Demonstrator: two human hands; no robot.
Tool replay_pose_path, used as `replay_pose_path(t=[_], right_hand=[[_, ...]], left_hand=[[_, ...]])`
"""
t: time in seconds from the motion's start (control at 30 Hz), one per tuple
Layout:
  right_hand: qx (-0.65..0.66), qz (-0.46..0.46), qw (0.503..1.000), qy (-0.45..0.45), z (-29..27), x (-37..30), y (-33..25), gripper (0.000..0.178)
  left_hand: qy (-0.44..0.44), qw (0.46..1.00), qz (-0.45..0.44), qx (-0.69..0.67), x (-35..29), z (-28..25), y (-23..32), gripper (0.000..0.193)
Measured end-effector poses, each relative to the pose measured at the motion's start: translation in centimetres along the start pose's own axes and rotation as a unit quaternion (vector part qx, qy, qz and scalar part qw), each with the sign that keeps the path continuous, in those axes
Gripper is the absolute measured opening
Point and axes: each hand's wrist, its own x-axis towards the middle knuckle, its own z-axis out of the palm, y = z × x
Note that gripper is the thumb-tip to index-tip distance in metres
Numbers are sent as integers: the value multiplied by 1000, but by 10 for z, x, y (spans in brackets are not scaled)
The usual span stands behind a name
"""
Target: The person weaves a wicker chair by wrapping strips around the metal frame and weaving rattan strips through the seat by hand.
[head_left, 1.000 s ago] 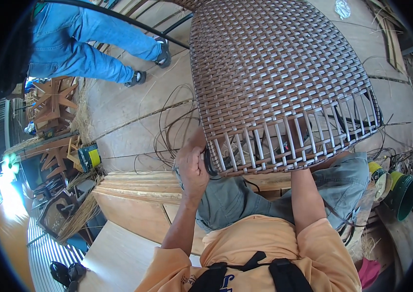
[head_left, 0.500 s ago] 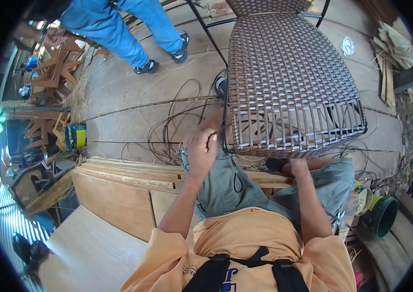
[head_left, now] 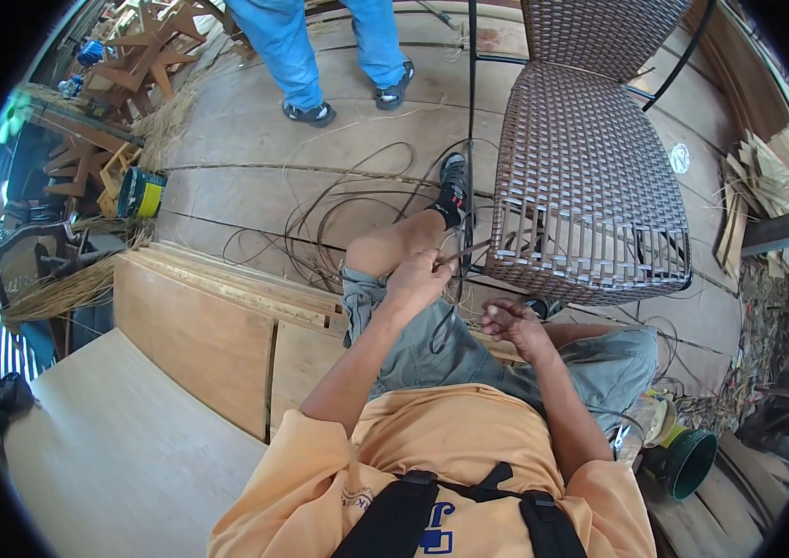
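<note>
A woven chair (head_left: 590, 149) of brown flat strands stands before me, tilted, its seat edge toward me. Near that edge the weave is open, with bare parallel strands showing gaps. My left hand (head_left: 416, 282) is closed on a dark flat weaving strand (head_left: 467, 251) just left of the seat's near corner; the strand runs to the chair's edge. A length of strand also hangs below that hand over my trouser leg. Just below the near edge, my right hand (head_left: 515, 327) is apart from the chair, its fingers loosely bent and spread, with nothing visible in them.
Loose coils of strand (head_left: 320, 214) lie on the board floor by my knee. Beyond them stands a person in blue trousers (head_left: 287, 51). Stacked wooden panels (head_left: 194, 335) are at my left, a green bucket (head_left: 683, 465) at my right. Star-shaped wooden frames (head_left: 148, 56) stand far left.
My left hand has moved right and now grips a strand by the corner. My right hand has come out from under the near edge. The chair sits farther right and turned in view.
</note>
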Motion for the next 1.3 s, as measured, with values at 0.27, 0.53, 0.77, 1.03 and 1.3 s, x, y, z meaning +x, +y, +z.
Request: replay_pose_path(t=[0.27, 0.53, 0.77, 1.03, 1.3], right_hand=[[-153, -25, 987, -37, 41, 8, 0, 31], [-160, -158, 974, -10, 33, -29, -62, 20], [-386, -468, 793, -53, 90, -45, -67, 17], [-506, -172, 841, 85, -23, -105, -19, 20], [-428, -365, 807, 180, -13, -123, -73, 48]], left_hand=[[-42, 929, -64, -362, 4, 21, 3, 15], [-91, 828, -1, -553, -42, -66, 34, 12], [-171, 745, -65, -642, -66, -81, 68, 14], [25, 731, 87, -676, 6, -150, 24, 14], [194, 914, 300, 190, -23, -199, 51, 20]])
